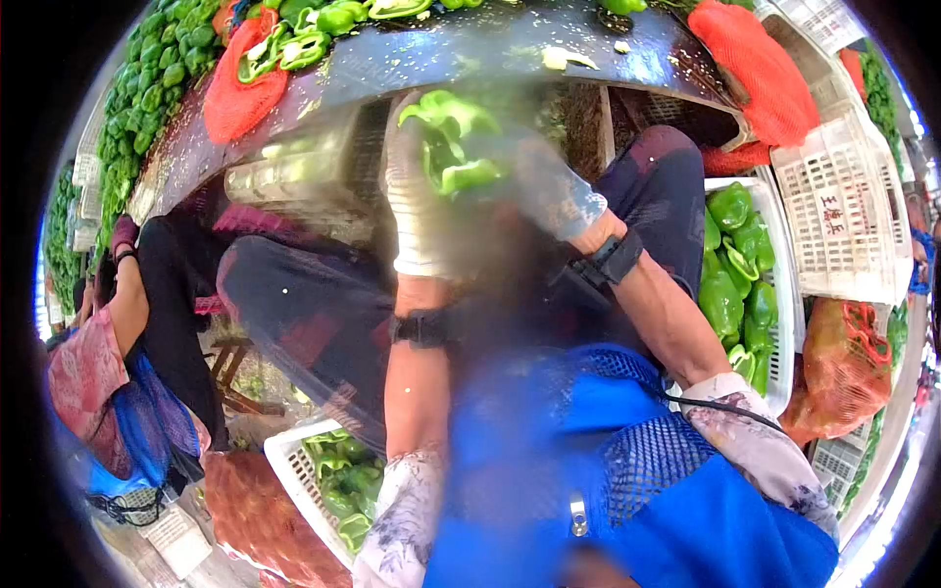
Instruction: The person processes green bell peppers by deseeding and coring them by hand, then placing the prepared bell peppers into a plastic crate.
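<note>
A green bell pepper point(451, 142), cut open with its hollow inside showing, is held up over the lap by my left hand point(407, 196). That hand wears a white knit glove, and its fingers are closed on the pepper's left side. My right hand point(557, 188), in a greyish glove, is just to the right of the pepper. A blurred patch across the middle of the view hides its fingers, so I cannot make out whether it holds anything. Beyond both hands is the edge of a dark table point(431, 54), strewn with pale pepper bits and seeds.
Whole peppers fill a white crate point(779, 294) at the right; another pepper-filled crate point(284, 456) is at lower left. Red mesh bags point(240, 103) lie on the table. A big heap of peppers point(147, 88) covers its left end. A co-worker's arm point(127, 294) shows at far left.
</note>
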`<state>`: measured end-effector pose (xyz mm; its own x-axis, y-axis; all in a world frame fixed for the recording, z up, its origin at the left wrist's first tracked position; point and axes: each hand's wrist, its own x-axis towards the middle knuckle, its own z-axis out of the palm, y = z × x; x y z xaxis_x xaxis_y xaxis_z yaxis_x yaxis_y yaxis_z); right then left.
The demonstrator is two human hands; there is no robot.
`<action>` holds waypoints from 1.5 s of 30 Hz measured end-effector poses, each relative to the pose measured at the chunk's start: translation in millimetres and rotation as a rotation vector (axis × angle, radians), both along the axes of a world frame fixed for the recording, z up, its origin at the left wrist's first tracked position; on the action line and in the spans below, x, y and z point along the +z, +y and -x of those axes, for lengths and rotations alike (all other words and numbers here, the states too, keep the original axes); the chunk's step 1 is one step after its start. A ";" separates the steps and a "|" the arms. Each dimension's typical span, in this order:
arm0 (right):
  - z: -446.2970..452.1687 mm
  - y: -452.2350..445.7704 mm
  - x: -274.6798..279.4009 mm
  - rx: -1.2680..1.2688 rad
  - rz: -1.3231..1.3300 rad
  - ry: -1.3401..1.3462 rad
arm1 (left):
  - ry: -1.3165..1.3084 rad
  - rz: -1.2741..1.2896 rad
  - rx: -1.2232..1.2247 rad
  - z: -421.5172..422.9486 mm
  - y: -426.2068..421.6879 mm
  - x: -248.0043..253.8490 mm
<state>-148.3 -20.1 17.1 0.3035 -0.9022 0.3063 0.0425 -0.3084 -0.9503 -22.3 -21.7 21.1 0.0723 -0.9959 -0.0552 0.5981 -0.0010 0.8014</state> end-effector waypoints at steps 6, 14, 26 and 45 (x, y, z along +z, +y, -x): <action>-9.0 -9.3 3.1 -0.204 -0.215 0.366 | -0.154 0.109 0.063 13.5 9.9 2.9; 5.2 -27.5 -32.0 -0.302 0.346 0.805 | 0.065 -0.039 -0.030 -1.9 0.8 -7.4; 27.6 -20.1 20.5 -0.441 -0.128 0.116 | 0.225 -0.183 -0.066 -10.6 -5.1 -18.3; 124.0 -0.8 54.7 -0.792 0.271 0.355 | -0.883 0.655 -0.067 75.1 -137.0 27.6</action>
